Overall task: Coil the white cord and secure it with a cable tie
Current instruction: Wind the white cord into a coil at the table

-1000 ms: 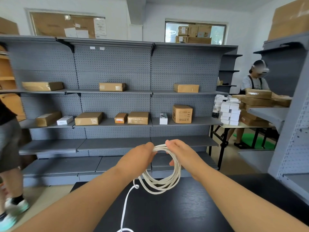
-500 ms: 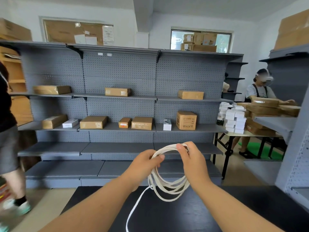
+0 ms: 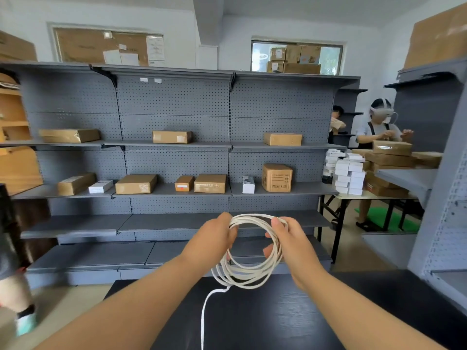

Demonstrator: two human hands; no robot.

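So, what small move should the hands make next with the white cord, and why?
Probably the left hand should draw up more of the loose tail and lay one more loop onto the coil, which the right hand grips. The tail runs down past the frame's edge, so coiling looks unfinished and tying would be too early.

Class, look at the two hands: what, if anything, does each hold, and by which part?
Both hold the coiled white cord. The left hand grips the coil's upper left side; the right hand pinches its upper right, thumb over the strands.
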